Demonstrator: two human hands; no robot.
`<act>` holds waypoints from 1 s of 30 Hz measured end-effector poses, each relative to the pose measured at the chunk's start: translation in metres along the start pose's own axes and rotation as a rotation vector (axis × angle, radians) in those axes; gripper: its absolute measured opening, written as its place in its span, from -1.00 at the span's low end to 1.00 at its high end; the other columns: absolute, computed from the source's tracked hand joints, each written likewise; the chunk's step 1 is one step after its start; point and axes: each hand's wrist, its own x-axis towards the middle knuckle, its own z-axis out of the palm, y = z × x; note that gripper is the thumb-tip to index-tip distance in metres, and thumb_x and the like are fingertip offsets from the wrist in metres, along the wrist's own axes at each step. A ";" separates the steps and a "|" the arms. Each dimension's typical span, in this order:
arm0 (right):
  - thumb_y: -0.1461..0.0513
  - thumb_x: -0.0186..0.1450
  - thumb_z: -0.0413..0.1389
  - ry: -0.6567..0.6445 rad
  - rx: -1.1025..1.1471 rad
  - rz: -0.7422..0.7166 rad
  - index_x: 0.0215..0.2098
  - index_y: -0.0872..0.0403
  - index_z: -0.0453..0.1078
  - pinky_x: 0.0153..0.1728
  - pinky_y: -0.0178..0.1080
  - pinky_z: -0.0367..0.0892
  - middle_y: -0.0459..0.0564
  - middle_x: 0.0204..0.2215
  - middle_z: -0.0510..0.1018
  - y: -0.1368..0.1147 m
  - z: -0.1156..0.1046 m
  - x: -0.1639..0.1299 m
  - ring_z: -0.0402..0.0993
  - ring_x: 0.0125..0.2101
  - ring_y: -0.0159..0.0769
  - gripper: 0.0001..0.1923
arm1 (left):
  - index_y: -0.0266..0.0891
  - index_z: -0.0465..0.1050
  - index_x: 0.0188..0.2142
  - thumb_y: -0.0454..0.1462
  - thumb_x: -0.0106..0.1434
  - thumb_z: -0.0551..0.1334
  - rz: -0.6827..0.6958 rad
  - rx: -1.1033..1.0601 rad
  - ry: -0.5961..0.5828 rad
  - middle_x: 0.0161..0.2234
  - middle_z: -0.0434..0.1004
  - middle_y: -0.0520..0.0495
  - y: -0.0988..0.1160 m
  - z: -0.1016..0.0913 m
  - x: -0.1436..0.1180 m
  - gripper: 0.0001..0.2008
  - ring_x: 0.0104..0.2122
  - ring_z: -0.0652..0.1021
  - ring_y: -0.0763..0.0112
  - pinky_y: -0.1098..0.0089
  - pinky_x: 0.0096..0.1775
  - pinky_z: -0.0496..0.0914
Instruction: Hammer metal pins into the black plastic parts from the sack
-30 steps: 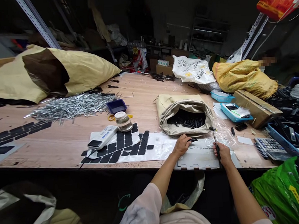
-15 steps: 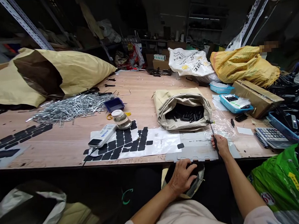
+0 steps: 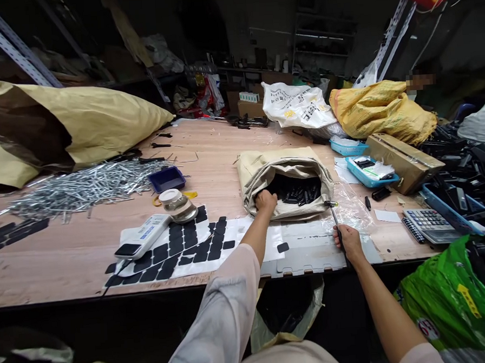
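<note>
My left hand is at the left side of the mouth of a beige cloth bag, its fingers curled and partly hidden. What they grip, if anything, does not show. Small black parts lie inside the bag. My right hand is closed round the dark handle of a small hammer. The hammer stands upright, its small head with a yellowish end close to the bag's lower right rim. Below the table edge, an open sack with dark contents sits between my arms.
On the left are a pile of metal rods, a blue tray, a jar, a white device and black stickers. On the right are blue baskets, a cardboard box, a calculator and a green bag.
My left hand has moved from above the sack at the table's front edge up to the cloth bag's mouth. My right hand still holds the hammer. The view has shifted slightly right.
</note>
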 end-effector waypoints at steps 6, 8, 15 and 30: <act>0.05 0.12 0.22 -0.012 0.001 -0.004 -0.42 0.12 0.45 -0.77 -0.40 0.18 -0.12 -0.63 0.46 -0.003 -0.001 -0.002 0.28 -0.71 -0.45 -0.72 | -0.31 0.54 -0.19 -0.18 0.34 0.23 0.049 0.020 0.050 -0.15 0.61 -0.36 -0.002 -0.001 -0.015 -0.77 -0.12 0.59 0.03 0.21 -0.13 0.40; 0.05 0.12 0.20 -0.006 -0.004 -0.013 -0.42 0.12 0.45 -0.77 -0.40 0.18 -0.12 -0.63 0.46 -0.003 -0.002 -0.002 0.28 -0.71 -0.45 -0.73 | -0.28 0.52 -0.11 -0.18 0.39 0.18 0.247 -0.030 0.118 -0.19 0.61 -0.24 -0.004 -0.005 -0.035 -0.76 -0.16 0.58 0.15 0.26 -0.11 0.39; 0.04 0.14 0.21 0.009 -0.030 -0.011 -0.41 0.12 0.45 -0.77 -0.40 0.18 -0.13 -0.64 0.46 -0.003 -0.002 -0.001 0.29 -0.72 -0.45 -0.71 | -0.15 0.56 -0.10 -0.26 0.29 0.34 0.877 0.006 -0.187 -0.19 0.58 -0.08 -0.029 0.016 -0.120 -0.82 -0.14 0.48 0.22 0.26 -0.07 0.34; -0.05 0.22 0.19 0.012 -0.232 -0.214 -0.40 0.09 0.53 -0.69 -0.34 0.26 -0.08 -0.56 0.54 -0.003 -0.005 -0.032 0.34 -0.68 -0.40 -0.63 | -0.20 0.61 -0.22 -0.28 0.22 0.40 0.642 -0.124 -0.234 -0.26 0.49 -0.05 -0.051 0.046 -0.119 -0.88 -0.18 0.44 0.27 0.27 -0.10 0.36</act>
